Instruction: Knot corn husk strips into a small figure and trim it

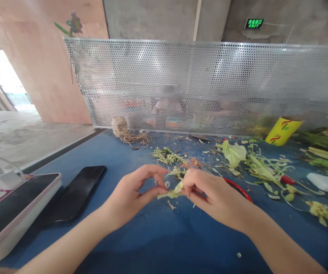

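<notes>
My left hand point(135, 194) and my right hand point(212, 192) meet over the blue table point(152, 236). Between them is a pale green leafy piece point(178, 188), small and crumpled. The right hand pinches it with curled fingers. The left thumb and forefinger close on its left end, leaving a round gap behind the tips. Just beyond the fingertips, a small clump of greenish plant bits point(178, 172) is partly hidden by the right hand. Further back lies a small heap of thin green stems point(168, 156). A red curved handle point(239, 189) shows behind the right wrist.
A black phone point(78, 194) and a pink-edged device point(18, 213) lie left. A twine tangle point(136, 139) sits beside a pale lump point(119, 126). Plant scraps point(263, 167), a yellow roll point(284, 131) and a white object point(326, 183) are right. A perforated metal screen point(181, 64) borders the back.
</notes>
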Demonstrator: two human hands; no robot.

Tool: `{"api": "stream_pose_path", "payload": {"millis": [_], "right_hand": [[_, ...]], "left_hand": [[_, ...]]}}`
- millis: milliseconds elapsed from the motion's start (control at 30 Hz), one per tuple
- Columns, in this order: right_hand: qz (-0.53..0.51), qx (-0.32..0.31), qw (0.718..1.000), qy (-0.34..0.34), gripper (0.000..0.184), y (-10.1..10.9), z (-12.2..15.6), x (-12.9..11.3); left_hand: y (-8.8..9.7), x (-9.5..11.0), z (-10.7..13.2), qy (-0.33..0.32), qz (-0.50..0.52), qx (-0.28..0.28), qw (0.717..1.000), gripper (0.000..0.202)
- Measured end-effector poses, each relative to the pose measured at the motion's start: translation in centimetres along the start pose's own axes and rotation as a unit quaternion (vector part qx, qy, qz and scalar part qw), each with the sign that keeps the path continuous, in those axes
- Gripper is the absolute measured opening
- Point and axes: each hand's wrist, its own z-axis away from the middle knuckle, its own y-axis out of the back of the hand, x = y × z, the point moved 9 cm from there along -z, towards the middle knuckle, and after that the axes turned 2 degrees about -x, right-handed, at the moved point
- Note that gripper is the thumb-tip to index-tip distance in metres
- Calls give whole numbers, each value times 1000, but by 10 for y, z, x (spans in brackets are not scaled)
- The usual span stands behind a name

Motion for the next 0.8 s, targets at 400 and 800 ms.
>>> {"api": "stream_pose_path", "payload": {"millis": [400, 800], "right_hand": [[16, -1, 998, -54, 20, -6, -3, 10], [-30, -22, 998, -54, 26, -14, -2, 13]], "left_hand": [[-21, 30, 0, -204, -354, -25, 912, 22], [-25, 32, 9, -259, -432, -27, 863, 12]]}}
